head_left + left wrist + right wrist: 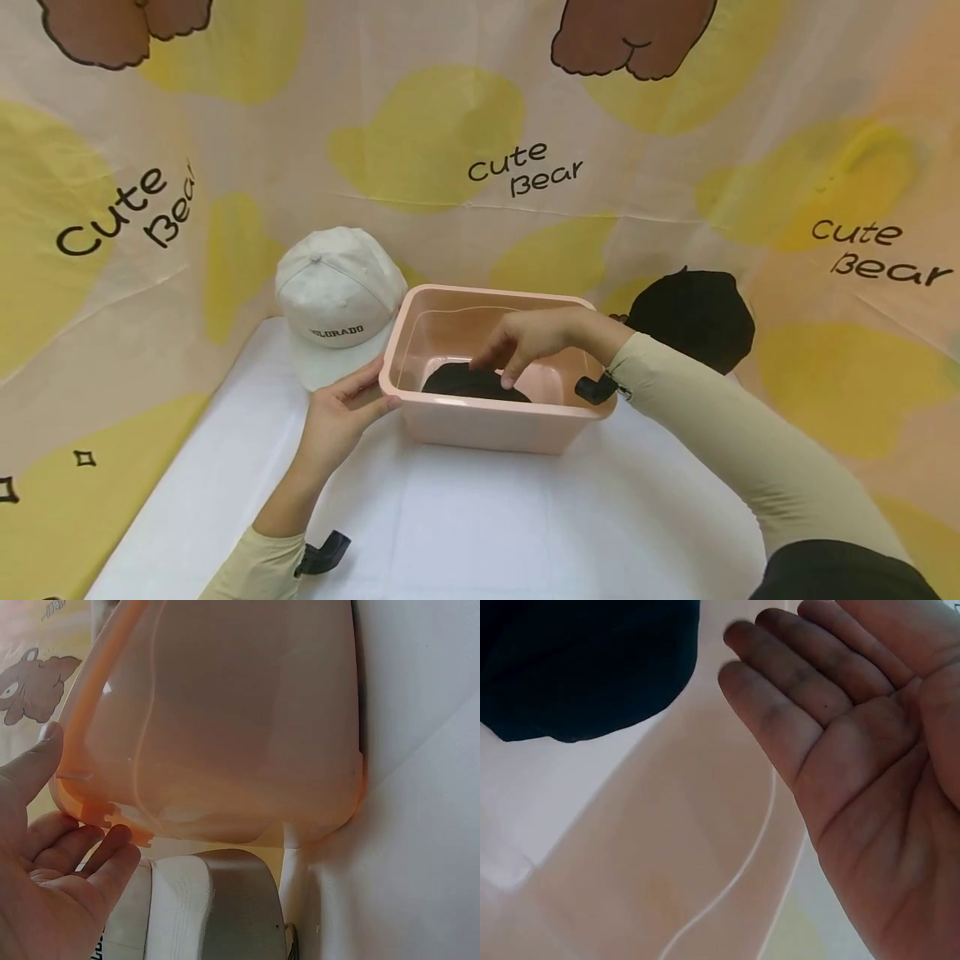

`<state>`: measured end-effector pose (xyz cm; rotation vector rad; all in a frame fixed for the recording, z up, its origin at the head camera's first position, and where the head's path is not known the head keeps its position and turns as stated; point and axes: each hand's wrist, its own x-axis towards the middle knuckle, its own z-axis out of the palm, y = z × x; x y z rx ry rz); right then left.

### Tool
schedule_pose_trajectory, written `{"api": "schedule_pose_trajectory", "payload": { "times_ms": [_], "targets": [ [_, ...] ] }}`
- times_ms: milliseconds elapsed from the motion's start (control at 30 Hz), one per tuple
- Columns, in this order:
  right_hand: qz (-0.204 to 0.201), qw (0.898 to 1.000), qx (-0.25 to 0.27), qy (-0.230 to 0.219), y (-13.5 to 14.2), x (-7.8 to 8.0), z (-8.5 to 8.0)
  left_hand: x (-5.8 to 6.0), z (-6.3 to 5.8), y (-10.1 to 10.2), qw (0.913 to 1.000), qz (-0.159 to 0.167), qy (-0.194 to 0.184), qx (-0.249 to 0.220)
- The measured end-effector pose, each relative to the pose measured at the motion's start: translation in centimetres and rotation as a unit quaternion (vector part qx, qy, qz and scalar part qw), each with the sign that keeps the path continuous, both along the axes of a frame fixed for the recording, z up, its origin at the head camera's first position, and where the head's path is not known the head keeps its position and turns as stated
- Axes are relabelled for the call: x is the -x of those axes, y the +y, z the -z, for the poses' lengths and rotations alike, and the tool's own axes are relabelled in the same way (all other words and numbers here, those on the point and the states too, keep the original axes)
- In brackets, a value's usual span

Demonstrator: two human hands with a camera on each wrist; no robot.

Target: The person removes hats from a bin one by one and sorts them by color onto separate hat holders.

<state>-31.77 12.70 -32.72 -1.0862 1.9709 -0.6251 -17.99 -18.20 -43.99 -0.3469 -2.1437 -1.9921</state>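
Note:
My left hand (pixel 341 421) grips the front left corner of a pink plastic bin (pixel 487 425), thumb on the front and fingers at the side. In the left wrist view that thumb and the fingers lie around the rim (pixel 75 750). Inside the bin lies a black cloth item (pixel 468 382), probably a cap; the front wall hides part of it. My right hand (pixel 536 337) reaches down over it from the right. The right wrist view shows the fingers (pixel 795 690) fairly straight, holding nothing, apart from the dark cloth (pixel 592 667).
A white cap (pixel 337 283) with dark lettering stands left of the bin, close to its wall. Behind my right forearm is a black cap (pixel 693 321). A white cloth covers the table (pixel 480 517); a printed curtain (pixel 420 133) hangs behind.

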Motion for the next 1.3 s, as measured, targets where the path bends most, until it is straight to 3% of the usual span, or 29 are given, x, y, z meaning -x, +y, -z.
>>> {"api": "schedule_pose_trajectory", "payload": {
  "times_ms": [200,400,633,833,1100,1300],
  "targets": [
    [-0.009,1.000,0.002,-0.023,-0.4,0.1,1.0,-0.1,-0.2,0.2,1.0000,0.002,-0.006,-0.003],
    [-0.009,1.000,0.010,-0.012,-0.1,0.2,1.5,0.0,-0.2,0.4,0.9999,0.008,-0.010,-0.010],
    [0.026,0.999,0.046,0.000,0.8,1.0,1.6,0.0,-0.3,0.5,0.9999,0.007,-0.012,-0.008],
    [0.081,0.993,0.070,0.043,1.4,1.8,2.0,-0.2,-0.3,0.3,0.9999,0.005,-0.012,-0.004],
    [0.082,0.992,0.058,0.070,1.1,2.5,2.3,-0.3,-0.3,0.0,0.9999,0.007,-0.007,-0.004],
    [0.131,0.983,0.070,0.110,0.9,2.9,2.2,-0.2,-0.3,0.0,1.0000,0.008,-0.005,-0.002]
  ]
}}
